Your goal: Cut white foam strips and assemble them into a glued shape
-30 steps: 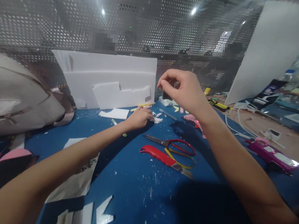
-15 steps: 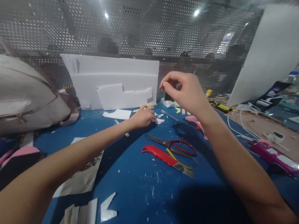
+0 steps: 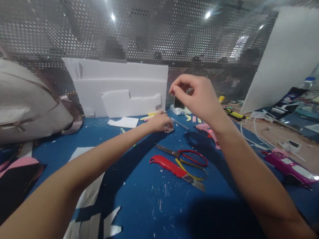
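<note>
My left hand is low over the blue table, fingers curled down over small white scraps that it mostly covers. Raised in the air, my right hand has its thumb and index finger pinched together; whatever is between the tips, if anything, is too small to make out. Below both hands lie scissors with red and yellow handles and a red-handled knife. A pink glue gun rests under my right wrist. Behind my left hand are yellow sticks.
White foam boards stand against the perforated metal screen. A pale backpack sits at left, a magenta device and cables at right. Cut white pieces lie near the front; a white offcut lies before the boards.
My left hand has slid a little to the right, over the white scraps that showed beside it. My right hand keeps its pinch in nearly the same place. The view has shifted slightly.
</note>
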Action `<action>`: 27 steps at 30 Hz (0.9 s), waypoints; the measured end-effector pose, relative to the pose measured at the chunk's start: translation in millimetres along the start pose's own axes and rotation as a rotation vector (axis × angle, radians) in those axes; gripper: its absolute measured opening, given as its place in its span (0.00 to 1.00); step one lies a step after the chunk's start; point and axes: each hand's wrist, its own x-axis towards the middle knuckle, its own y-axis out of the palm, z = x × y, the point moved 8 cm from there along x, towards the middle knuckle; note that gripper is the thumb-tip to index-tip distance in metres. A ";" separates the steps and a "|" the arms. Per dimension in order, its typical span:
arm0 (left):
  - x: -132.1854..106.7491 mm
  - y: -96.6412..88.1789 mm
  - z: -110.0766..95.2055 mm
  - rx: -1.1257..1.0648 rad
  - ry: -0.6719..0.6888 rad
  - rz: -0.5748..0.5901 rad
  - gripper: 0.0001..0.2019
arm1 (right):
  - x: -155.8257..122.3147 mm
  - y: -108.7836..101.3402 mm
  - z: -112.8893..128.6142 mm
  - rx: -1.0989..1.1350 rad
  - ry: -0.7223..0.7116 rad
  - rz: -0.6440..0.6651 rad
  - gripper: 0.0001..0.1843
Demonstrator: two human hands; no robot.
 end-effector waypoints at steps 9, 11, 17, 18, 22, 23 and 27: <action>6.4 -11.4 11.2 -0.237 -0.041 -0.015 0.14 | -0.4 -2.8 -1.9 -0.005 0.009 -0.016 0.10; 4.9 -21.4 14.0 -0.310 -0.047 -0.030 0.13 | -0.3 -2.9 -2.1 0.000 0.008 -0.014 0.10; -8.5 -52.8 26.5 -0.551 -0.089 -0.145 0.14 | 0.2 -2.9 -1.9 -0.001 0.021 -0.004 0.10; -12.0 -56.1 29.4 -0.591 -0.102 -0.168 0.14 | 0.3 -3.0 -1.3 0.003 0.016 -0.007 0.10; -28.8 -62.1 41.7 -0.739 -0.160 -0.244 0.15 | 0.3 -2.8 -1.1 -0.007 0.025 -0.006 0.10; -33.9 -62.3 44.8 -0.770 -0.177 -0.259 0.16 | 0.2 -2.9 -1.0 -0.013 0.027 -0.006 0.10; -56.0 -58.6 56.3 -0.860 -0.242 -0.293 0.16 | -0.1 -3.4 0.5 -0.020 0.019 -0.009 0.10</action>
